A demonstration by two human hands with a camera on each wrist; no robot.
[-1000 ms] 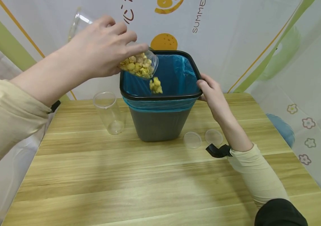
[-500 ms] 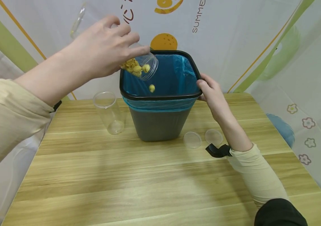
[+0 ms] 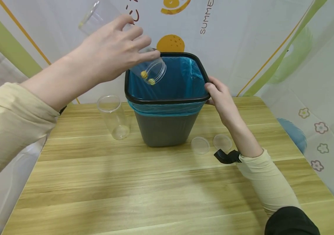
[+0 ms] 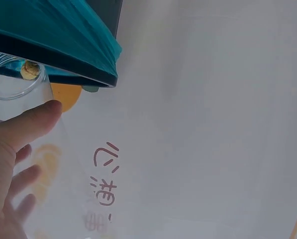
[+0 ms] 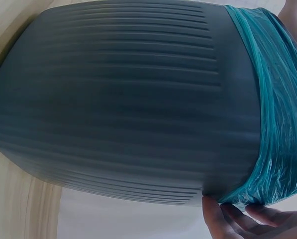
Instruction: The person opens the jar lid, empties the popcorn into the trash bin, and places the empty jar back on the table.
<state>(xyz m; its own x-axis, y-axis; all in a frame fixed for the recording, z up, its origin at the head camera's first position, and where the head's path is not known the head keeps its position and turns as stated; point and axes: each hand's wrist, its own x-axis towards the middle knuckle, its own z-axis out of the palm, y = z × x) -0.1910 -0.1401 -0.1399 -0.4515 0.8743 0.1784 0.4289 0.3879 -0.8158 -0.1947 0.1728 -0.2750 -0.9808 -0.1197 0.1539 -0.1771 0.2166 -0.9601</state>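
My left hand point(image 3: 117, 49) grips a clear plastic jar point(image 3: 156, 70), tipped mouth-down over the left rim of a trash can point(image 3: 167, 125). Two yellow popcorn pieces point(image 3: 147, 77) show at the jar's mouth; the rest of what I see of it is bare. In the left wrist view, the thumb point(image 4: 31, 122) lies along the jar's side. The can is dark grey, with a blue bag point(image 3: 190, 70) folded over under its black rim. My right hand point(image 3: 220, 98) holds that rim at the right, fingers point(image 5: 228, 219) against the bag's edge in the right wrist view.
Left of the can stands a second clear jar point(image 3: 109, 119), upright and without a lid. Two clear round lids point(image 3: 200, 146) lie on the wooden table point(image 3: 155, 186) by the can's right front. A printed white curtain point(image 3: 228, 39) hangs behind.
Popcorn has poured from the jar into the can, leaving a couple of pieces at its mouth. The left hand has tipped the jar steeper and shifted slightly right; the right hand stays put.
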